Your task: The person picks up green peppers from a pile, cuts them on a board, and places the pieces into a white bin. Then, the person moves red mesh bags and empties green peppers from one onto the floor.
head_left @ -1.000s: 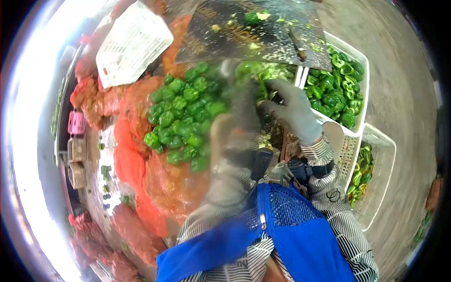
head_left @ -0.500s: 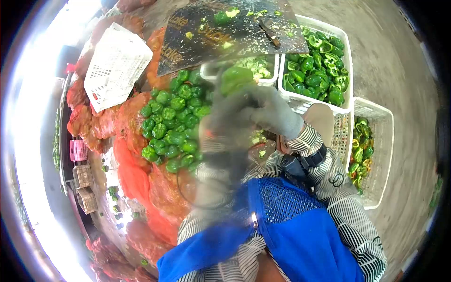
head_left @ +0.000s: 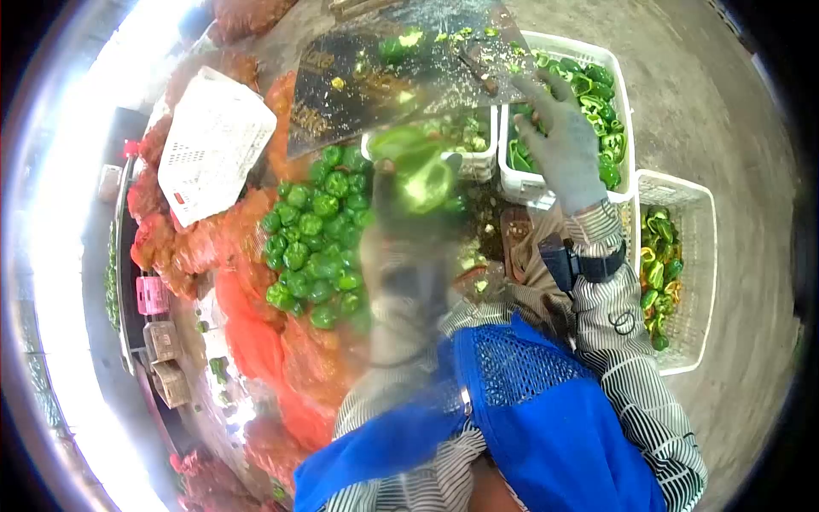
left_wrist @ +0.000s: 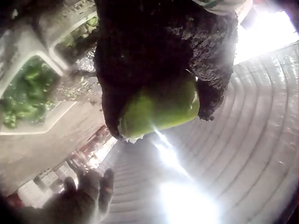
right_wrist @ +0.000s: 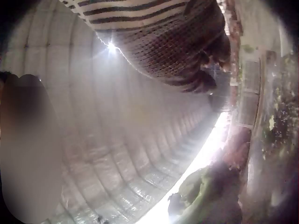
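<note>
In the head view my left hand [head_left: 397,235], blurred, holds a light-green cut pepper [head_left: 426,183] with its hollow inside showing, in front of a white crate [head_left: 478,160] of pale scraps. The left wrist view shows the dark-gloved fingers [left_wrist: 205,88] curled round the pepper [left_wrist: 161,105]. My gloved right hand [head_left: 567,149] hovers over the left side of a white crate [head_left: 630,128] of cut green peppers, fingers loosely bent and nothing seen in them. In the right wrist view that hand [right_wrist: 182,51] is apart from the pepper [right_wrist: 205,193].
A dark board [head_left: 341,94] across the crates bears a knife [head_left: 479,70], a pepper piece [head_left: 394,49] and scraps. Whole green peppers [head_left: 316,230] lie heaped at left beside red net sacks [head_left: 247,316]. An upturned white crate [head_left: 213,145] stands behind; another crate [head_left: 701,282] is at right.
My right hand has moved away from the left hand, right and forward to the crate of cut peppers. The pepper stays in my left hand, its hollow side now in view.
</note>
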A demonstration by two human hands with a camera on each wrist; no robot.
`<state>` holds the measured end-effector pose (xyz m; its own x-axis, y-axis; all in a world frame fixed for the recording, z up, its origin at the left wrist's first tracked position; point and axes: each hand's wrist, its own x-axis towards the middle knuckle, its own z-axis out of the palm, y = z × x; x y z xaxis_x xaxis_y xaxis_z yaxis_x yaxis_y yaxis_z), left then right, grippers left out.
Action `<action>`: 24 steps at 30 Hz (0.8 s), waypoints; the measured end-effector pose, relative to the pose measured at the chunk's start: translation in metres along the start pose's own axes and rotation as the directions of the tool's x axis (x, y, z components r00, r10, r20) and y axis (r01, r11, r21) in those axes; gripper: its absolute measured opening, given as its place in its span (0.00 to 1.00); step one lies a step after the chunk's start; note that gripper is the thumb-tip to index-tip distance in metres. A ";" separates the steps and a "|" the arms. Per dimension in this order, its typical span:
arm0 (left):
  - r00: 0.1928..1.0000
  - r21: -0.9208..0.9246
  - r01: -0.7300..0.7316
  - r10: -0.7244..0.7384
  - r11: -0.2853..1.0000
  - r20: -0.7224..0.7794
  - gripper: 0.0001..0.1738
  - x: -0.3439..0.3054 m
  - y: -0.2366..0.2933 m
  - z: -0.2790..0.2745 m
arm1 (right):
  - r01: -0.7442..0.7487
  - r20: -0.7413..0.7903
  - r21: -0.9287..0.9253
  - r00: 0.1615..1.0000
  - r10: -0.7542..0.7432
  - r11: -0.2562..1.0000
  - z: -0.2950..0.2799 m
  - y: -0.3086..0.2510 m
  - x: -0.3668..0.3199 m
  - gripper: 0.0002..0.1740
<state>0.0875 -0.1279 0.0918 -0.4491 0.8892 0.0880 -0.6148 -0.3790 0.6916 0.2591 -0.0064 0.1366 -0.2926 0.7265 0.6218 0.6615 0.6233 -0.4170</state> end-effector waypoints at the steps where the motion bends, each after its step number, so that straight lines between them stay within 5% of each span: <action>1: 0.999 -0.025 -0.028 0.028 0.999 0.017 0.29 0.007 -0.003 0.001 | -0.012 0.104 0.253 0.994 -0.015 0.967 -0.002 -0.007 0.000 0.14; 2: 0.977 0.279 -0.213 0.201 0.936 0.073 0.30 0.002 0.000 0.027 | -0.052 0.209 0.486 0.976 -0.058 0.872 -0.007 -0.021 -0.003 0.15; 3: 0.977 0.280 -0.212 0.198 0.936 0.077 0.30 0.007 -0.005 0.010 | -0.150 0.395 0.618 0.908 -0.140 0.772 -0.014 -0.041 -0.008 0.16; 5: 0.986 0.281 -0.148 0.122 0.948 0.110 0.32 0.023 -0.017 -0.040 | -0.118 0.457 0.628 0.856 -0.242 0.769 0.011 -0.056 -0.032 0.15; 6: 0.986 0.381 0.046 0.020 0.923 -0.168 0.34 0.008 -0.002 -0.010 | -0.203 0.578 0.560 0.790 -0.203 0.803 0.007 -0.065 -0.032 0.14; 10: 0.997 0.307 -0.059 0.041 0.950 0.065 0.35 0.019 -0.014 -0.024 | -0.341 0.613 0.580 0.780 -0.122 0.740 0.032 -0.060 -0.056 0.16; 12: 0.963 0.229 -0.148 0.088 0.962 0.253 0.35 0.030 -0.031 -0.062 | -0.586 0.654 0.735 0.746 -0.130 0.341 0.024 -0.057 -0.057 0.21; 13: 0.964 0.225 -0.145 0.086 0.963 0.251 0.35 0.028 -0.034 -0.060 | -0.588 0.657 0.732 0.744 -0.126 0.344 0.027 -0.053 -0.057 0.21; 15: 0.991 0.191 0.088 -0.105 0.978 0.082 0.36 0.009 -0.032 -0.052 | -0.666 0.726 0.680 0.671 -0.150 0.308 0.044 -0.043 -0.068 0.27; 16: 0.926 0.706 -0.353 0.120 0.614 0.359 0.35 0.001 -0.019 -0.014 | -0.636 0.689 0.707 0.718 -0.100 0.309 0.060 -0.037 -0.080 0.25; 17: 0.994 0.017 0.094 -0.093 0.995 -0.058 0.34 -0.018 -0.017 0.028 | -0.727 0.727 0.685 0.680 -0.096 0.045 0.050 -0.043 -0.079 0.23; 19: 0.995 0.142 0.069 -0.059 0.987 -0.078 0.32 -0.018 -0.007 0.049 | -0.787 0.797 0.604 0.590 -0.128 0.131 0.019 -0.052 -0.059 0.25; 22: 0.998 0.181 0.021 -0.008 0.983 -0.068 0.30 -0.026 -0.007 0.051 | -0.776 0.803 0.581 0.595 -0.019 0.246 0.044 -0.053 -0.073 0.25; 23: 0.990 0.175 -0.122 0.107 0.977 0.091 0.29 0.001 -0.031 -0.022 | -0.773 0.799 0.582 0.601 0.000 0.252 0.043 -0.057 -0.073 0.25; 24: 0.994 0.210 -0.102 0.108 0.972 -0.019 0.28 0.002 -0.032 -0.015 | -0.670 0.689 0.667 0.721 0.072 0.326 0.043 -0.064 -0.074 0.23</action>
<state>0.0970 -0.1177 0.0591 -0.5252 0.8379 0.1490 -0.4160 -0.4055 0.8140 0.2092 -0.0877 0.0884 -0.6393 0.7680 -0.0385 -0.0487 -0.0904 -0.9947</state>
